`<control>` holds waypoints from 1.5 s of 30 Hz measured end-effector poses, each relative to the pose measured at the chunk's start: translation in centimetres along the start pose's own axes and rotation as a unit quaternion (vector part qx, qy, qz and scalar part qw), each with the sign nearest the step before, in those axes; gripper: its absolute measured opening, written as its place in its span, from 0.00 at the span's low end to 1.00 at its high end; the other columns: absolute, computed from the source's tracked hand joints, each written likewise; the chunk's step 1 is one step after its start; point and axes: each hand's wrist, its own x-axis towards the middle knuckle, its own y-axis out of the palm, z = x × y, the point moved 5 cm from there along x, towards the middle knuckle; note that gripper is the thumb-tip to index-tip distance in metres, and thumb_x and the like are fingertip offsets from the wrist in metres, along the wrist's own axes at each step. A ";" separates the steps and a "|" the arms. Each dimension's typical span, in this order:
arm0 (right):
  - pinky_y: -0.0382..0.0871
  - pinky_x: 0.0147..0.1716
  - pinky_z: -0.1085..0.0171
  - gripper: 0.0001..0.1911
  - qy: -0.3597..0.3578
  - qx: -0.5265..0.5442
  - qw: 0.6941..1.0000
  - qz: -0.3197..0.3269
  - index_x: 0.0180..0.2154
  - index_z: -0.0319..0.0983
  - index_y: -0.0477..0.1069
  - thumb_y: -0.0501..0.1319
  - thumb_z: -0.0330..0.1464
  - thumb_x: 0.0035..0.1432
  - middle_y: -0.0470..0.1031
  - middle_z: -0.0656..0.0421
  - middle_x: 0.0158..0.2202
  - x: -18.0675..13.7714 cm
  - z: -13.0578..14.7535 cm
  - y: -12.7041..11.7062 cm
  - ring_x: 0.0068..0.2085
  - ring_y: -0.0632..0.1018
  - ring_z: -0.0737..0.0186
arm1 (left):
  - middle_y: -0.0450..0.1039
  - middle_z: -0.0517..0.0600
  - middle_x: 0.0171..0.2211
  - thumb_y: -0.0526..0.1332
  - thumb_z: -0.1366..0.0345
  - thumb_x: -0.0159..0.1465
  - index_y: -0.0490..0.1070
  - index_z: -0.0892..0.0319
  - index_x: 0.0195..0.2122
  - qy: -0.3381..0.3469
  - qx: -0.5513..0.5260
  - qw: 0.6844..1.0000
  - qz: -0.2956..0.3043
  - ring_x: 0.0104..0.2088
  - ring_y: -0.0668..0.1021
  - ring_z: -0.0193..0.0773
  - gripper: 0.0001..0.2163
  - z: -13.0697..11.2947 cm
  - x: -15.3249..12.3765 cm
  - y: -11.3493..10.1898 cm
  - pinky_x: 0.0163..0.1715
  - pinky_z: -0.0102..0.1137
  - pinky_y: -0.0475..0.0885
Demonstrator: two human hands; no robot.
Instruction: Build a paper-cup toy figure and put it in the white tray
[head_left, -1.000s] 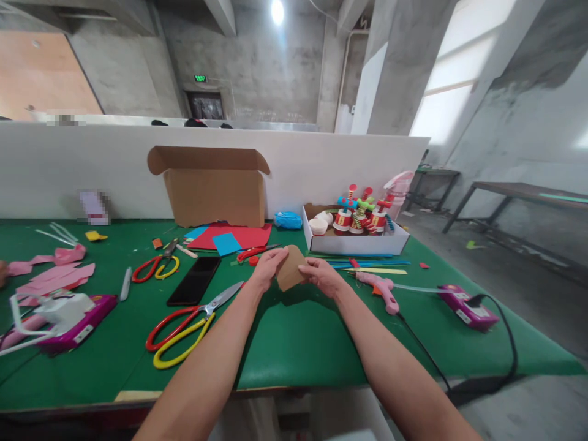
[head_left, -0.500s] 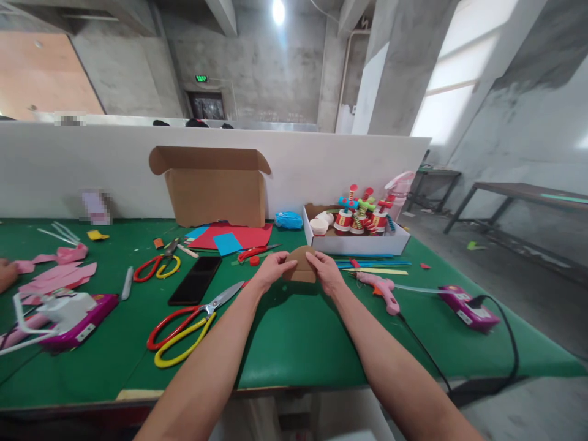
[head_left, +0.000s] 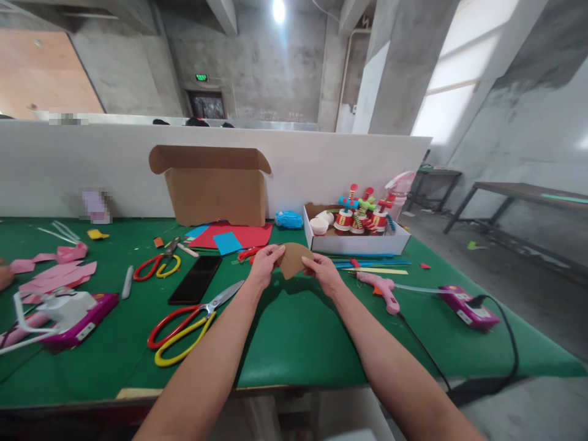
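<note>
A small brown piece of cardboard (head_left: 294,260), rounded along its top edge and narrowing to a corner below, is held up over the green table. My left hand (head_left: 266,263) pinches its left side, and my right hand (head_left: 323,269) pinches its right side. Left of my left forearm lie large scissors (head_left: 193,324) with one red and one yellow handle. A red-handled tool (head_left: 248,253) is partly hidden behind my left hand. On the right, a pink glue gun (head_left: 380,288) rests on the table near my right forearm.
A white box (head_left: 362,246) with decorated paper cups stands at the back right. Further left are a black phone (head_left: 195,280), smaller scissors (head_left: 158,266), coloured paper (head_left: 257,234) and an open cardboard box (head_left: 218,199). A purple power strip (head_left: 468,308) lies far right. Another person's hand (head_left: 5,274) shows at the left edge.
The cardboard piece has been turned between my hands, so a corner now points downward. My left hand has shifted slightly left and up along its edge.
</note>
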 end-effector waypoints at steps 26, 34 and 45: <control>0.68 0.32 0.65 0.22 0.007 -0.017 0.999 0.049 0.37 0.39 0.77 0.72 0.41 0.38 0.79 0.59 0.32 -0.8 -0.1 1.0 0.31 0.76 0.62 | 0.70 0.44 0.21 0.72 0.51 0.42 0.67 0.61 0.24 -0.068 0.065 0.986 0.136 0.22 0.70 0.29 0.20 0.5 -1.1 1.4 0.22 0.25 0.62; 0.68 0.29 0.66 0.22 -0.014 0.081 0.997 0.000 0.36 0.39 0.75 0.71 0.42 0.37 0.79 0.60 0.29 -0.2 0.3 0.1 0.28 0.76 0.63 | 0.67 0.44 0.18 0.70 0.51 0.44 0.68 0.62 0.25 -0.035 0.140 0.974 0.175 0.19 0.68 0.28 0.19 0.7 -1.1 2.1 0.21 0.26 0.63; 0.72 0.32 0.60 0.22 -0.003 0.077 0.997 0.015 0.34 0.38 0.76 0.73 0.40 0.34 0.79 0.58 0.31 -0.1 -0.2 0.3 0.32 0.77 0.60 | 0.69 0.44 0.21 0.70 0.49 0.42 0.72 0.63 0.29 -0.034 0.114 0.983 0.139 0.20 0.67 0.28 0.22 0.6 -0.5 1.3 0.22 0.25 0.62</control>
